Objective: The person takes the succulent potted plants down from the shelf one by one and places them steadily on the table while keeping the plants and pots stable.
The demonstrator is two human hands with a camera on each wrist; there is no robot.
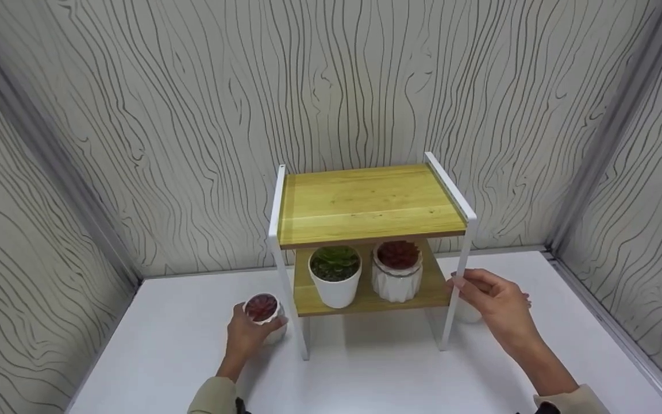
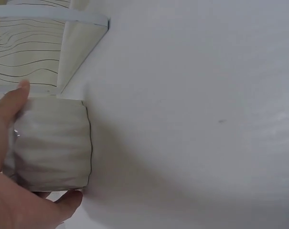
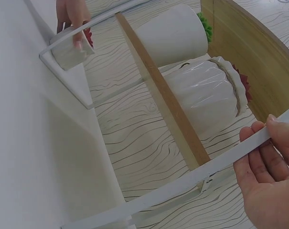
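Note:
In the head view my left hand (image 1: 245,338) grips a small white pot with a red succulent (image 1: 262,307), just left of the two-tier shelf (image 1: 365,204). The left wrist view shows thumb and fingers round the ribbed sides of this pot (image 2: 53,143), close over the white table. My right hand (image 1: 500,307) pinches the front right leg (image 1: 455,302) of the shelf between thumb and fingers. On the lower board stand a smooth white pot with a green succulent (image 1: 335,284) and a fluted white pot with a dark red one (image 1: 397,276).
Behind my right hand another white pot (image 1: 469,313) stands on the table, mostly hidden. Wood-grain patterned panels (image 1: 354,86) rise behind the white table (image 1: 181,339) and along both sides. The shelf's white metal frame stands near the back panel.

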